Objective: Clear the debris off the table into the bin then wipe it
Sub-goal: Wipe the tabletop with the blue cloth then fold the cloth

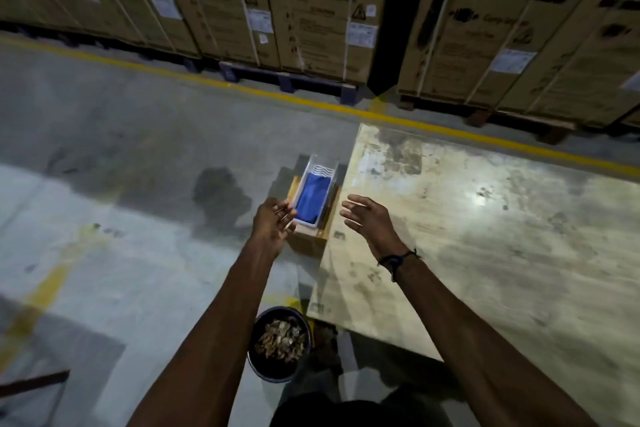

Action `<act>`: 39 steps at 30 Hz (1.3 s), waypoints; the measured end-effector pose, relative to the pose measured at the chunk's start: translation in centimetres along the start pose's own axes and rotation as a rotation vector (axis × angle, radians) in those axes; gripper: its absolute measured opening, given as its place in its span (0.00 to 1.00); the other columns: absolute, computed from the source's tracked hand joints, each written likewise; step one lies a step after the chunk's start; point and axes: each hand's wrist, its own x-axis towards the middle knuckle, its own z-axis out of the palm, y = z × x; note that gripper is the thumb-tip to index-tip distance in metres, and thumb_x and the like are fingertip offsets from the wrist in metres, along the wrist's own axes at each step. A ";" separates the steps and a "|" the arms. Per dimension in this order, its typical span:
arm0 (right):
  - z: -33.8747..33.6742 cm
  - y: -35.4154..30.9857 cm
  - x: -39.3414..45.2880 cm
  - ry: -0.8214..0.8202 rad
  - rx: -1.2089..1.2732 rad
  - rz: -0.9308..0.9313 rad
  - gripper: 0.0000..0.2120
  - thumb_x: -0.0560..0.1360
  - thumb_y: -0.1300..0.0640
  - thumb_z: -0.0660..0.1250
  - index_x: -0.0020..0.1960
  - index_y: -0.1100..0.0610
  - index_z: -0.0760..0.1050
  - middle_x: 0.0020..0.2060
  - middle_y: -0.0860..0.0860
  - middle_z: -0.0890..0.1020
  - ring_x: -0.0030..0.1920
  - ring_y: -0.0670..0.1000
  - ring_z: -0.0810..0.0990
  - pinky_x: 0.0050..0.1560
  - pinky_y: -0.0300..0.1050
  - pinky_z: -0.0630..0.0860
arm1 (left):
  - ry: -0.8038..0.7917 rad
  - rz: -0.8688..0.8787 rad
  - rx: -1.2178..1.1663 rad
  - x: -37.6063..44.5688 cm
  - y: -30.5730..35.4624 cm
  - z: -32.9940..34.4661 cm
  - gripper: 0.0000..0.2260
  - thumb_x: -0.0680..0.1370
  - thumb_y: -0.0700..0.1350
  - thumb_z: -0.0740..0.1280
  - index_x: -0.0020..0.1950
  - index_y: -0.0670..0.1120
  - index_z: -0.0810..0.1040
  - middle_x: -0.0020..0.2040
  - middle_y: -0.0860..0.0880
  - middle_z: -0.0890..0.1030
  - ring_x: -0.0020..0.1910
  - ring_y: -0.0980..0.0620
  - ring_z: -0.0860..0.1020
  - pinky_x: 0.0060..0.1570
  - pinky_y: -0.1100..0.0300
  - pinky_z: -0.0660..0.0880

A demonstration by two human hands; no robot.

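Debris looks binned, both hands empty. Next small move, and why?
Probably take the blue cloth from the clear tray. The bin holds the debris, the table shows only stains, and both open hands, left and right, hover by the tray.

I read "WASHING MACHINE" on the cardboard box (512,28) at the right. Its smaller print and stickers blur for me.
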 end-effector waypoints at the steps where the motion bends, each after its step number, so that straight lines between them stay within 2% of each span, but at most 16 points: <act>1: 1.0 0.3 1.4 0.005 0.006 0.013 0.07 0.84 0.66 0.62 0.59 0.60 0.77 0.57 0.61 0.82 0.49 0.55 0.83 0.52 0.44 0.79 | -0.005 -0.008 0.015 1.5 0.5 0.0 0.11 0.85 0.46 0.59 0.46 0.45 0.77 0.45 0.47 0.81 0.44 0.51 0.80 0.45 0.57 0.73; 3: 2.9 1.4 4.8 0.028 0.021 0.046 0.06 0.84 0.65 0.63 0.59 0.61 0.77 0.59 0.66 0.81 0.49 0.56 0.82 0.52 0.45 0.78 | -0.010 -0.029 0.069 5.1 1.4 0.0 0.12 0.86 0.47 0.59 0.48 0.45 0.77 0.47 0.47 0.81 0.46 0.51 0.81 0.45 0.57 0.75; 6: 5.1 3.9 9.6 0.083 0.051 0.112 0.13 0.84 0.64 0.63 0.67 0.66 0.74 0.63 0.70 0.79 0.48 0.56 0.81 0.49 0.45 0.77 | -0.023 -0.019 0.223 11.0 2.2 0.4 0.11 0.86 0.47 0.59 0.50 0.45 0.78 0.51 0.46 0.83 0.47 0.52 0.81 0.42 0.58 0.75; 8: 6.5 5.7 12.7 0.111 0.079 0.165 0.16 0.85 0.65 0.62 0.71 0.67 0.71 0.63 0.69 0.78 0.55 0.62 0.83 0.56 0.50 0.79 | -0.036 -0.005 0.338 15.1 2.4 0.8 0.10 0.86 0.45 0.59 0.53 0.44 0.78 0.53 0.45 0.83 0.45 0.53 0.81 0.41 0.59 0.74; 10: 7.5 7.5 15.8 0.158 0.110 0.216 0.18 0.86 0.65 0.60 0.74 0.66 0.69 0.67 0.69 0.76 0.68 0.68 0.77 0.68 0.58 0.75 | -0.052 0.022 0.425 19.1 2.4 1.3 0.08 0.85 0.43 0.60 0.58 0.43 0.77 0.49 0.46 0.83 0.43 0.53 0.80 0.40 0.60 0.74; 13: 8.4 10.4 20.3 0.212 0.173 0.279 0.20 0.86 0.65 0.56 0.78 0.64 0.66 0.67 0.70 0.75 0.71 0.68 0.74 0.67 0.56 0.75 | -0.115 0.082 0.558 24.7 2.0 1.8 0.06 0.85 0.40 0.60 0.58 0.43 0.76 0.46 0.47 0.82 0.41 0.53 0.79 0.40 0.60 0.74; 15: 8.6 12.5 23.4 0.239 0.214 0.308 0.21 0.87 0.64 0.55 0.79 0.61 0.64 0.68 0.64 0.74 0.69 0.64 0.75 0.71 0.56 0.71 | -0.171 0.178 0.698 28.8 1.4 2.0 0.06 0.84 0.38 0.63 0.52 0.46 0.78 0.49 0.45 0.83 0.42 0.52 0.80 0.42 0.59 0.74; 18: 8.8 15.8 27.5 0.283 0.226 0.336 0.21 0.87 0.60 0.56 0.80 0.58 0.65 0.74 0.58 0.72 0.74 0.62 0.72 0.72 0.56 0.70 | -0.224 0.400 0.956 35.0 -0.6 1.6 0.05 0.76 0.41 0.70 0.51 0.48 0.83 0.55 0.42 0.86 0.53 0.44 0.84 0.57 0.53 0.78; 20: 9.0 17.7 29.8 0.322 0.237 0.341 0.20 0.87 0.58 0.57 0.78 0.56 0.67 0.76 0.57 0.72 0.75 0.61 0.71 0.70 0.54 0.71 | -0.254 0.553 1.178 38.2 -1.6 1.5 0.13 0.76 0.39 0.72 0.60 0.42 0.83 0.61 0.41 0.84 0.60 0.40 0.82 0.63 0.51 0.76; 22: 9.1 19.5 31.4 0.352 0.243 0.335 0.19 0.87 0.56 0.57 0.78 0.53 0.67 0.74 0.53 0.72 0.71 0.55 0.72 0.66 0.50 0.69 | -0.269 0.726 1.437 39.5 -1.9 1.9 0.19 0.78 0.41 0.74 0.68 0.43 0.79 0.67 0.43 0.79 0.66 0.40 0.77 0.66 0.49 0.72; 25: 9.4 22.0 33.4 0.407 0.233 0.296 0.22 0.87 0.49 0.57 0.80 0.52 0.65 0.75 0.50 0.71 0.73 0.54 0.70 0.76 0.51 0.65 | -0.266 0.898 1.685 41.8 -2.2 2.5 0.25 0.78 0.47 0.73 0.75 0.49 0.74 0.76 0.48 0.70 0.74 0.43 0.67 0.69 0.47 0.64; 29: 9.6 26.3 36.7 0.536 0.206 0.248 0.46 0.67 0.29 0.61 0.78 0.52 0.69 0.76 0.52 0.73 0.74 0.57 0.73 0.76 0.58 0.69 | -0.266 1.013 1.909 44.3 -2.6 3.2 0.32 0.79 0.51 0.73 0.81 0.49 0.66 0.84 0.46 0.57 0.83 0.40 0.54 0.76 0.41 0.56; 31: 10.5 25.1 35.8 0.549 0.198 0.246 0.37 0.76 0.36 0.60 0.80 0.53 0.68 0.77 0.54 0.72 0.75 0.57 0.72 0.77 0.56 0.68 | -0.296 1.020 1.992 45.1 -2.9 3.9 0.33 0.80 0.50 0.72 0.82 0.48 0.63 0.86 0.46 0.48 0.84 0.39 0.47 0.79 0.36 0.49; 34: 10.5 24.2 34.7 0.542 0.201 0.218 0.22 0.88 0.55 0.56 0.82 0.56 0.64 0.78 0.53 0.68 0.77 0.57 0.69 0.71 0.42 0.66 | -0.295 1.011 2.061 45.7 -3.5 4.4 0.29 0.82 0.50 0.70 0.81 0.45 0.66 0.86 0.46 0.43 0.84 0.38 0.42 0.79 0.35 0.42; 36: 10.2 24.8 34.5 0.556 0.180 0.229 0.22 0.88 0.60 0.56 0.82 0.56 0.63 0.80 0.54 0.66 0.78 0.58 0.68 0.68 0.43 0.66 | -0.292 1.003 2.026 46.0 -4.0 4.4 0.25 0.81 0.48 0.71 0.76 0.44 0.71 0.86 0.45 0.46 0.84 0.38 0.44 0.79 0.34 0.43; 39: 10.1 24.5 34.3 0.557 0.117 0.182 0.25 0.87 0.60 0.57 0.83 0.53 0.59 0.82 0.54 0.62 0.79 0.57 0.66 0.77 0.50 0.65 | -0.315 1.074 1.900 46.3 -3.9 4.2 0.17 0.77 0.45 0.74 0.65 0.44 0.78 0.84 0.44 0.58 0.83 0.37 0.53 0.78 0.35 0.48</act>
